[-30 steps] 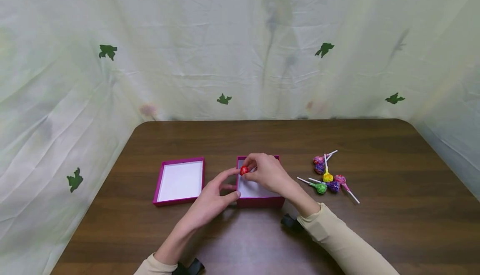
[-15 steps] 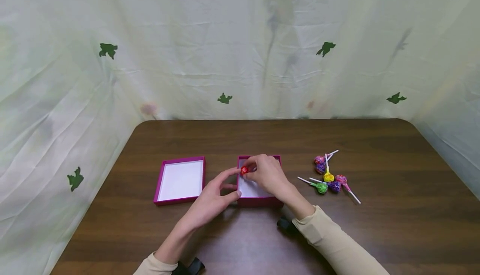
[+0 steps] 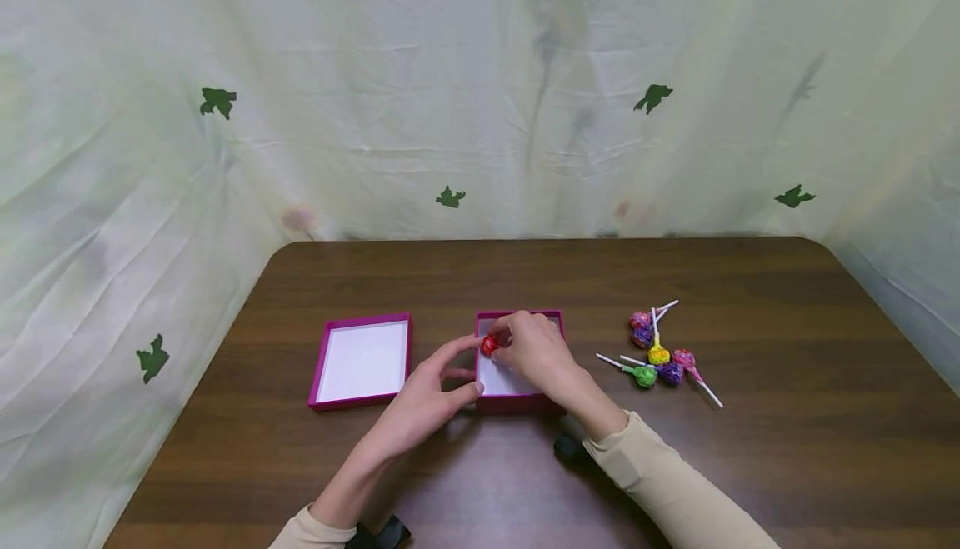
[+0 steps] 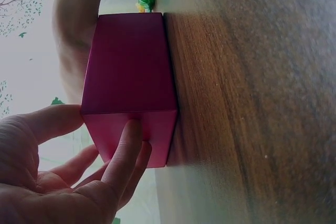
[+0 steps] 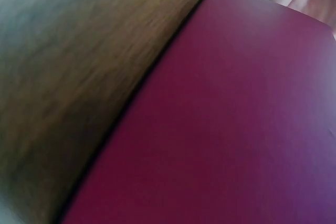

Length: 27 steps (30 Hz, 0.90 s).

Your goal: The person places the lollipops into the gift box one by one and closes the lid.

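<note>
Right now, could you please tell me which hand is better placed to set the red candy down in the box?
Probably the right hand: it pinches the red candy at the open box, while the left hand touches that box's side.

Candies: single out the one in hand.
The red candy, pinched by the right hand at the magenta box; the six others, green, yellow, pink and purple, lie on the table.

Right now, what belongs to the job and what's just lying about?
Job, as I read it:
open box, touched by the left hand
red candy, pinched by the right hand
loose lollipops, probably
shallow tray, probably the box's lid

Just setting, not handled:
brown table
leaf-patterned curtain
</note>
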Available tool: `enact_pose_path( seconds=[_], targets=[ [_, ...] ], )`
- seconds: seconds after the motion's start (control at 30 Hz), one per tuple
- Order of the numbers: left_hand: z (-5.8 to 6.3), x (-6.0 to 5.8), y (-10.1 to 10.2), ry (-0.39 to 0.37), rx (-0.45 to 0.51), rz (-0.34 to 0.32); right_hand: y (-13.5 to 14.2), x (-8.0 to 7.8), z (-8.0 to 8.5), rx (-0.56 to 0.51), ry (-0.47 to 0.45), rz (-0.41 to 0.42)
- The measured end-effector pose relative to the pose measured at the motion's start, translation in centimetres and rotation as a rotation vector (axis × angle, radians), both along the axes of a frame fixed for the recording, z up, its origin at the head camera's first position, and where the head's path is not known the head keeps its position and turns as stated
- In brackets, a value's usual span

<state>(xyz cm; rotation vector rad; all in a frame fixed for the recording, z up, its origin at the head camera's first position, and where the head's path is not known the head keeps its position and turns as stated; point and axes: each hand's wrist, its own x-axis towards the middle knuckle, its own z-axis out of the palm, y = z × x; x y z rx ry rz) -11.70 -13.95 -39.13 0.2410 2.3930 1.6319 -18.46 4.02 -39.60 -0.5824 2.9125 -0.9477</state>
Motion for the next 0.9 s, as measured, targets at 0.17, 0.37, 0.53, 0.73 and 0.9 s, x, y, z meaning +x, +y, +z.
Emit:
enact_pose_path(
  seconds=[0.17, 0.37, 0.53, 0.73, 0.9],
  targets=[
    [0.0, 0.0, 0.0, -0.005, -0.006, 0.004, 0.0, 0.1, 0.1, 0.007, 0.000, 0.007],
    [0.1, 0.0, 0.1, -0.011, -0.020, 0.013, 0.1, 0.2, 0.4, 0.014, -0.012, 0.002],
    [0.1, 0.1, 0.2, -0.012, -0.023, 0.016, 0.2, 0.4, 1.0, 0.024, -0.013, -0.017],
    [0.2, 0.1, 0.2, -0.003, -0.021, 0.015, 0.8, 0.7, 1.7, 0.006, -0.011, -0.027],
    [0.1, 0.1, 0.1, -0.006, -0.015, 0.013, 1.7, 1.3, 2.1, -0.026, -0.013, -0.026]
  ],
)
